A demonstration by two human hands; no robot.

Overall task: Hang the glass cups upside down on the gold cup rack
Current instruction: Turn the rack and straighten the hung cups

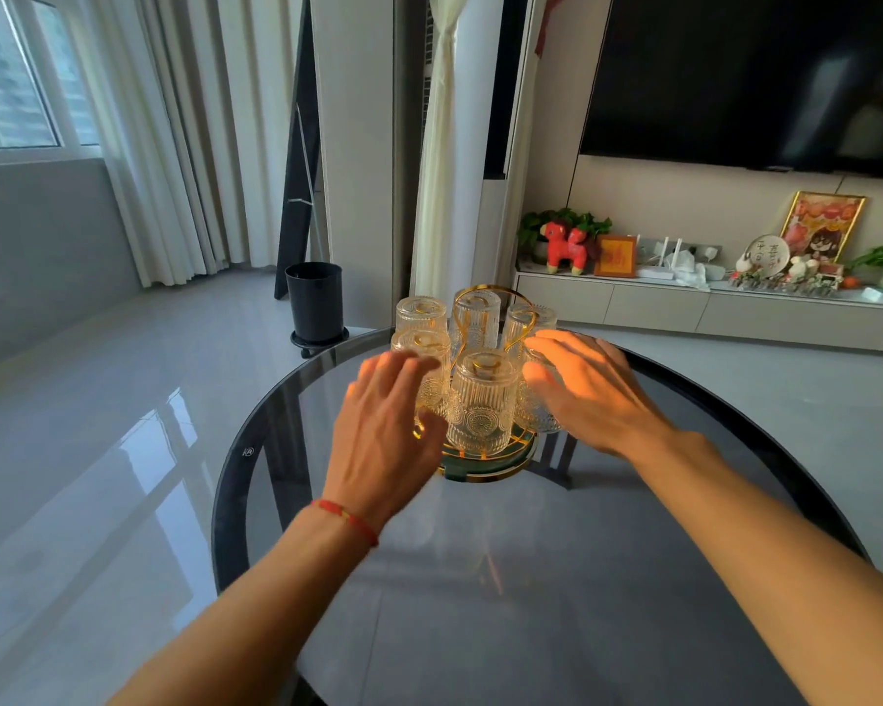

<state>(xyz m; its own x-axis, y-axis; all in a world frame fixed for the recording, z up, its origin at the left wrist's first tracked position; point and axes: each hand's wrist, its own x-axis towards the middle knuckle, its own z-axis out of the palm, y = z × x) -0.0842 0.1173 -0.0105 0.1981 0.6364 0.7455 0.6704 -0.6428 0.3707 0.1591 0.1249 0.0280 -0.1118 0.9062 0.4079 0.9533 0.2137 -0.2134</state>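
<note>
Glass cups (482, 400) sit upside down on the gold rack (490, 463), 12 o'clock on the round table (480, 578). Left hand (388, 430) at rack's 9, right hand (590, 387) at 3; both spread, holding nothing. Steady the base, not the cups. Right-side cup and pegs hidden; count uncertain.

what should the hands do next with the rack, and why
Probably draw both hands back. Every glass cup in view, like the front one, already hangs upside down on the gold cup rack; the left hand and right hand are open, holding nothing.
</note>
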